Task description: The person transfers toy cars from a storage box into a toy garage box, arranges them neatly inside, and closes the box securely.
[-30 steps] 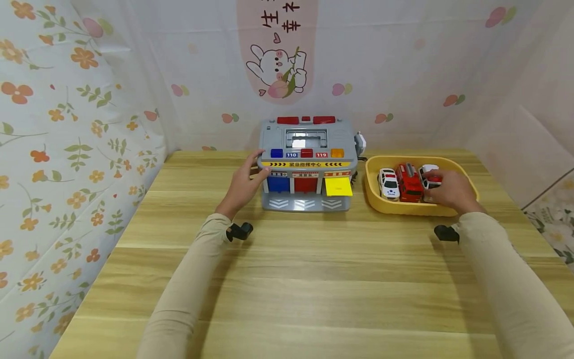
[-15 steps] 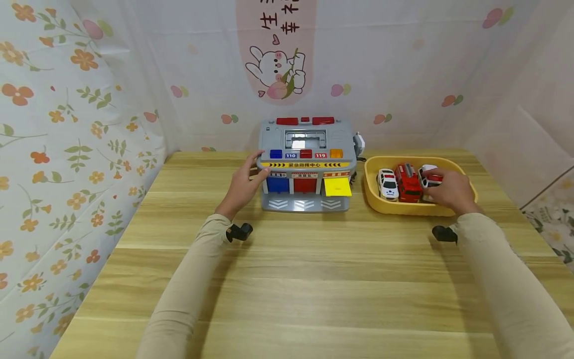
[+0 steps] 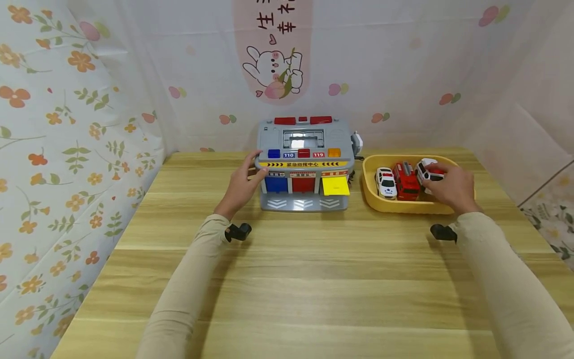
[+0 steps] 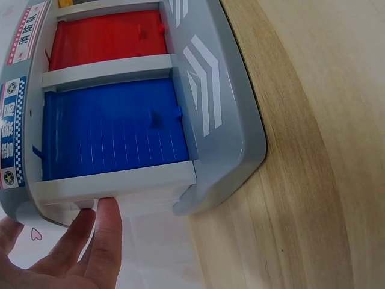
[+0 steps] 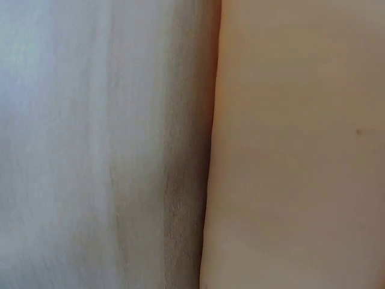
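The head view shows the right grip pinching the white van, which is askew in the tray beside the fire truck and police car. The fingers come from the van's outer side, probably because the truck crowds the other; whether its wheels are off the tray floor I cannot tell. The left grip is spread, fingertips touching the garage's left end, likely to steady it on the desk. The yellow door stands raised, perhaps leaving that bay accessible.
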Available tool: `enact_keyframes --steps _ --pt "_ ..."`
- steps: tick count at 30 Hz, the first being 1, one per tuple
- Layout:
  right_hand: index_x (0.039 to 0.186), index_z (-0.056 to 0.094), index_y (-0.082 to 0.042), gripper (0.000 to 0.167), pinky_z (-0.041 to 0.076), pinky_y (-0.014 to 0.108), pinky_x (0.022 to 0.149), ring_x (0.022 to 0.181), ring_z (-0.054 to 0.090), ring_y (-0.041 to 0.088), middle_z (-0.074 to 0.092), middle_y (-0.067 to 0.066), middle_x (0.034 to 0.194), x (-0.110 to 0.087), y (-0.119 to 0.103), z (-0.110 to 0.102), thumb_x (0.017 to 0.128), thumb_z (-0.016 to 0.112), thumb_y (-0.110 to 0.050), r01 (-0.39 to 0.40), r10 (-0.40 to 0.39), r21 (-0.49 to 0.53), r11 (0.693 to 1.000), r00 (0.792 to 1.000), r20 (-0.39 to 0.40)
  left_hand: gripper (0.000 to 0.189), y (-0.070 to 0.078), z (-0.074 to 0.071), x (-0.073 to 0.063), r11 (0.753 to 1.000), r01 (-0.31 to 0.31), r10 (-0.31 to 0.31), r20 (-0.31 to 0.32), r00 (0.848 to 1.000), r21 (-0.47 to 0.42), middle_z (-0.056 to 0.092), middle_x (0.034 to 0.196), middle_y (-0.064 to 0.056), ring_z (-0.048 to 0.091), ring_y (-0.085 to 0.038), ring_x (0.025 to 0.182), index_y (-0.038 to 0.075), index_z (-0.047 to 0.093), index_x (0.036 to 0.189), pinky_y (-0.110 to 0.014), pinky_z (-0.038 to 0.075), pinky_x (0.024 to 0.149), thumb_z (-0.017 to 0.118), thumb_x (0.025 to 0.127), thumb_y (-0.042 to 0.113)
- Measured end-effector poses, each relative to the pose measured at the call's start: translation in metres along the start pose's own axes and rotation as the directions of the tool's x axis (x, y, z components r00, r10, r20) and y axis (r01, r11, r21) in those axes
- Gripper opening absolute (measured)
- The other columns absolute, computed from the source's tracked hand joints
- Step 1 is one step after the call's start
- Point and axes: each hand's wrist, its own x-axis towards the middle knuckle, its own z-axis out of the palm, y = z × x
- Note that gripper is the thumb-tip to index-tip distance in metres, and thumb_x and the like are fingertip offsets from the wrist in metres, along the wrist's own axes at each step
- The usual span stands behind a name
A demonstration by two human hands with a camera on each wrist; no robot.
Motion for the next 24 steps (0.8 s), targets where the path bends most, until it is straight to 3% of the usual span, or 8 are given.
enact_keyframes --steps 7,12,16,21,24 --pt "0.134 0.059 0.001 0.05 0.027 0.054 0.089 0.108 0.044 0.05 0.058 0.038 0.122 -0.005 -0.011 -0.006 0.095 0.065 -0.029 -0.035 0.038 0.053 0.998 0.998 -0.059 0.055 0.002 0.0 0.0 1.0 0.011 -0.011 0.01 1.0 -0.024 0.047 0.152 -0.017 0.052 -0.038 0.134 0.035 0.031 0.154 -0.055 0.047 0.109 0.05 0.103 0.043" --pt "0.133 0.061 0.0 0.048 0.032 0.05 0.086 0.107 0.046 0.048 0.059 0.037 0.123 -0.01 -0.027 -0.006 0.093 0.067 -0.025 -0.005 0.01 0.055 0.998 0.996 -0.085 0.057 0.0 -0.004 -0.001 0.999 0.03 -0.03 0.031 0.999 -0.017 0.047 0.152 -0.017 0.053 -0.039 0.134 0.033 0.031 0.155 -0.055 0.048 0.108 0.051 0.103 0.042" --pt "0.134 0.062 -0.001 0.047 0.036 0.042 0.075 0.105 0.047 0.046 0.059 0.036 0.127 -0.015 -0.042 -0.007 0.093 0.067 -0.025 0.015 -0.009 0.058 0.998 0.995 -0.097 0.057 -0.001 -0.005 -0.002 0.999 0.036 -0.035 0.039 0.999 -0.019 0.048 0.151 -0.017 0.053 -0.039 0.133 0.034 0.031 0.155 -0.054 0.049 0.108 0.051 0.102 0.043" --pt "0.135 0.061 -0.004 0.046 0.034 0.053 0.089 0.111 0.047 0.047 0.058 0.036 0.131 -0.023 -0.063 -0.013 0.093 0.065 -0.024 0.041 -0.031 0.095 0.995 0.994 -0.105 0.058 0.0 -0.004 -0.001 0.999 0.031 -0.03 0.042 0.999 -0.021 0.047 0.152 -0.017 0.052 -0.039 0.134 0.035 0.03 0.155 -0.054 0.048 0.108 0.051 0.102 0.046" --pt "0.135 0.062 -0.007 0.045 0.04 0.048 0.089 0.11 0.048 0.044 0.058 0.033 0.132 -0.028 -0.074 -0.016 0.092 0.066 -0.022 0.059 -0.047 0.111 0.992 0.993 -0.104 0.057 0.001 -0.003 0.0 0.999 0.029 -0.029 0.034 0.999 -0.027 0.047 0.152 -0.016 0.052 -0.039 0.133 0.036 0.031 0.154 -0.055 0.049 0.108 0.051 0.102 0.046"
